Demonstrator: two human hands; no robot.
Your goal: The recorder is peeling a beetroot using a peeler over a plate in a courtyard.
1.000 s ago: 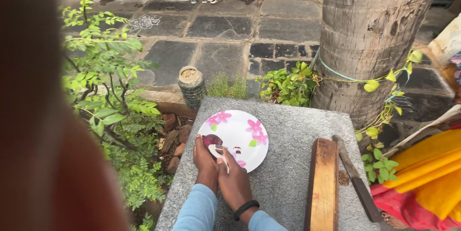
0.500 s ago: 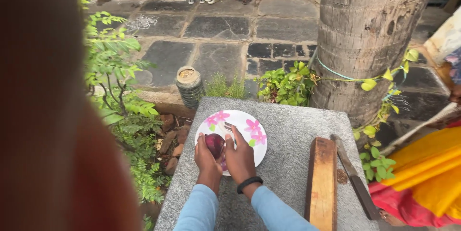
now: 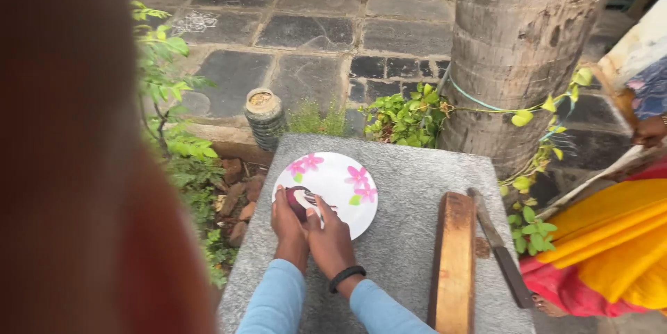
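Observation:
A white plate with pink flowers [image 3: 344,181] lies on a grey stone slab [image 3: 410,237]. Over its near left edge both my hands meet around a small dark purple onion-like thing [image 3: 299,200]. My left hand [image 3: 286,226] cups it from the left. My right hand [image 3: 328,237], with a black band at the wrist, presses on it from the right with its fingers. Both sleeves are light blue.
A wooden block with a long blade [image 3: 455,264] rests on the slab's right side. A palm trunk [image 3: 521,49] stands behind, green plants [image 3: 410,115] at its foot. A person in yellow and red cloth [image 3: 611,244] sits at right. A blurred reddish shape [image 3: 76,167] covers the left.
The view has shifted a little, and the blurred shape fills more of the left. My hands have stayed on the purple thing at the plate's edge, fingers shifting slightly.

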